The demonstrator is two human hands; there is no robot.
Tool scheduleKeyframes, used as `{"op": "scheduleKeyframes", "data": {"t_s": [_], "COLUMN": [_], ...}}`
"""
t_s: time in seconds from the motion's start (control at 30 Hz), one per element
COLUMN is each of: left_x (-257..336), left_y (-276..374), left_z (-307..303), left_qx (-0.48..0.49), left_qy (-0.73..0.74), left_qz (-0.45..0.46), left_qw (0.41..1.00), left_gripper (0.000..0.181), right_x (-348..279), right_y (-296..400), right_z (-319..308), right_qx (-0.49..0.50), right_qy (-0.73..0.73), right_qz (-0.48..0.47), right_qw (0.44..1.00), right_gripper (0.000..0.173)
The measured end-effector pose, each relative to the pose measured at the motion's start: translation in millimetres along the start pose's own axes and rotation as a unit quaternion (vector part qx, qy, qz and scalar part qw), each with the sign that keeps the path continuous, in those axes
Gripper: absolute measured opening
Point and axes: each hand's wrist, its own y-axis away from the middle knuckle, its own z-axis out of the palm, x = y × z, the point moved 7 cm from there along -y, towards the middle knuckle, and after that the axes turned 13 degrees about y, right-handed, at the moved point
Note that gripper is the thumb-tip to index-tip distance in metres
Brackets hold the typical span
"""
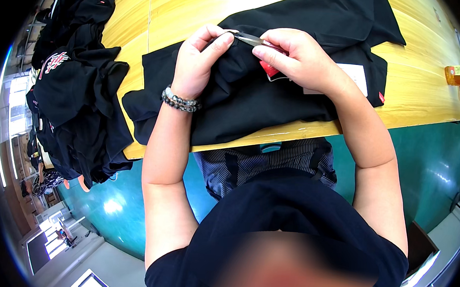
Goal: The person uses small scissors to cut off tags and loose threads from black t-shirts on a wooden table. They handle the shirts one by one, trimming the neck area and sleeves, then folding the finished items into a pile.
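Observation:
A black garment [256, 105] lies spread and partly bunched on the wooden table in front of me. My left hand [203, 59], with beaded bracelets at the wrist, pinches a raised edge of its cloth between thumb and forefinger. In my right hand [290, 56] is a small metal cutting tool [249, 39], perhaps thread snips, its blades pointing left and reaching the cloth beside my left fingertips. A red tag [269, 69] on a string hangs below my right hand. A white paper or card [354, 77] lies on the garment, partly behind my right forearm.
A heap of black garments [75, 94] covers the table's left end and hangs over its edge. At the far right stands a bottle of amber liquid [459, 75]. The table's front edge [290, 132] runs close to my body. Another person [46, 181] is at the far left.

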Motion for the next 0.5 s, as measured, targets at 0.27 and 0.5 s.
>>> {"op": "scheduleKeyframes", "data": {"t_s": [0.27, 0.5], "left_x": [-1.4, -3.2], "left_y": [-1.0, -0.6], "left_z": [-1.7, -4.7], "left_qx": [-0.006, 0.007], "left_qy": [0.008, 0.021], "left_qz": [0.001, -0.005], "left_qw": [1.0, 1.0], "left_gripper": [0.008, 0.008], "right_x": [0.8, 0.8], "right_y": [-0.2, -2.2], "right_z": [0.2, -11.0], "right_qx": [0.0, 0.099], "right_qy": [0.001, -0.035], "right_qz": [0.0, -0.02], "right_qw": [1.0, 0.994], "right_gripper": [0.03, 0.026]}}
